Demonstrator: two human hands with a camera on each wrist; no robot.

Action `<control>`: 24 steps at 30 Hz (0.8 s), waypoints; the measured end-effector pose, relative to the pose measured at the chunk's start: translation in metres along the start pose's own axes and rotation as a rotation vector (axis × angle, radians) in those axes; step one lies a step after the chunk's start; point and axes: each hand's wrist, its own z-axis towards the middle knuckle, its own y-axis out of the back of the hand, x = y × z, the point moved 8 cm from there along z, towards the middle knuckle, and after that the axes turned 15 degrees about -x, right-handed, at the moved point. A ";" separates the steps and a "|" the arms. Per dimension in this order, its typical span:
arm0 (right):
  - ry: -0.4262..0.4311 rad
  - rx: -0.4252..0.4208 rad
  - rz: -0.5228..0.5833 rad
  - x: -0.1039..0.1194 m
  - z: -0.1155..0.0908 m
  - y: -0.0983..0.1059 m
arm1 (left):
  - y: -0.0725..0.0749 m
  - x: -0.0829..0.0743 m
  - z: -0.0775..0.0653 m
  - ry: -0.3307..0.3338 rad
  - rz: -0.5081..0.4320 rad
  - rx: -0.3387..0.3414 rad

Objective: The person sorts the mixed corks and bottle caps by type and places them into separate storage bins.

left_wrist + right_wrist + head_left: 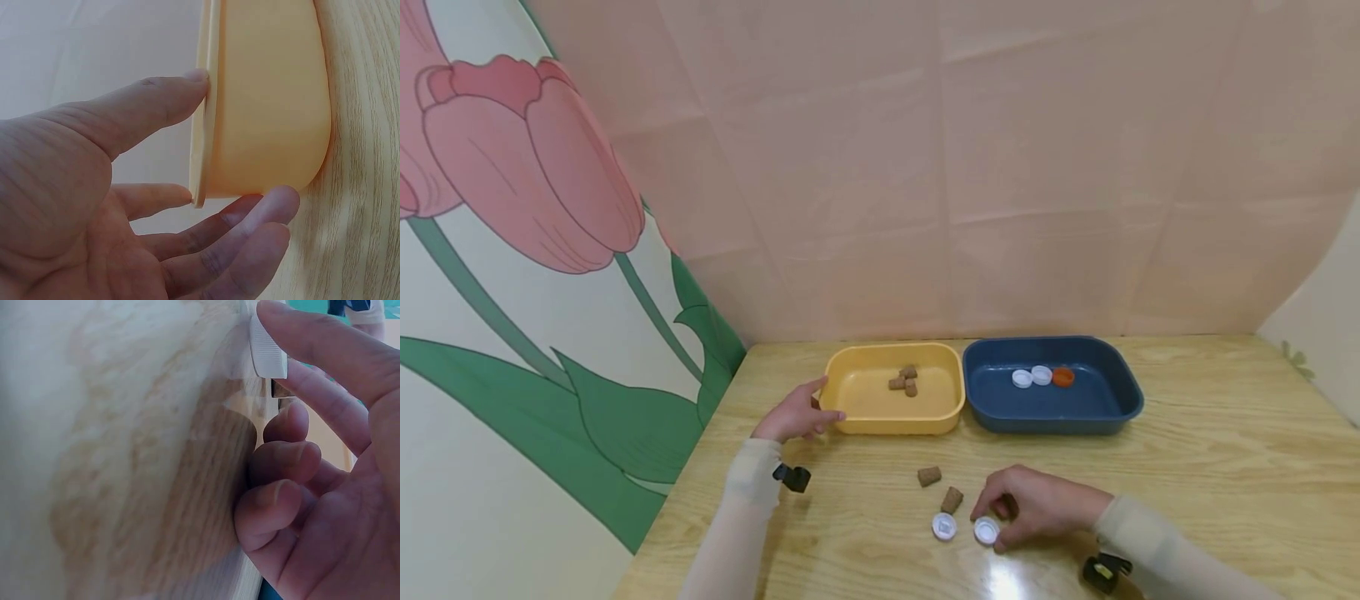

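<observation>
My right hand (1037,506) has its thumb and index finger on opposite sides of a white bottle cap (987,531), pinching it at the tabletop. In the right wrist view that cap (267,353) stands at the thumb tip, and the other fingers curl loosely below. A second white cap (944,526) lies just left of it, beside a cork (952,500); another cork (928,476) lies farther back. My left hand (795,414) touches the near left corner of a yellow tray (895,426), thumb and index fingertip against its rim (212,125), the fingers fairly straight.
Several corks (910,372) lie inside the yellow tray. Close on its right stands a blue tray (1052,425) holding two white caps (1022,379) and an orange cap (1063,377). A pink sheet (955,167) hangs behind the wooden table (1210,417).
</observation>
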 end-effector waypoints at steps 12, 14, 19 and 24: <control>-0.024 -0.037 -0.007 -0.008 -0.004 0.012 | 0.000 -0.002 -0.004 -0.004 -0.004 0.003; -0.032 -0.043 -0.011 -0.008 -0.005 0.016 | 0.000 -0.001 -0.004 0.002 -0.001 0.003; -0.076 -0.065 -0.038 -0.011 -0.007 0.029 | -0.001 0.000 -0.003 0.009 0.004 0.002; -0.028 -0.098 -0.050 -0.006 -0.007 0.043 | -0.001 0.000 -0.003 0.009 0.004 0.000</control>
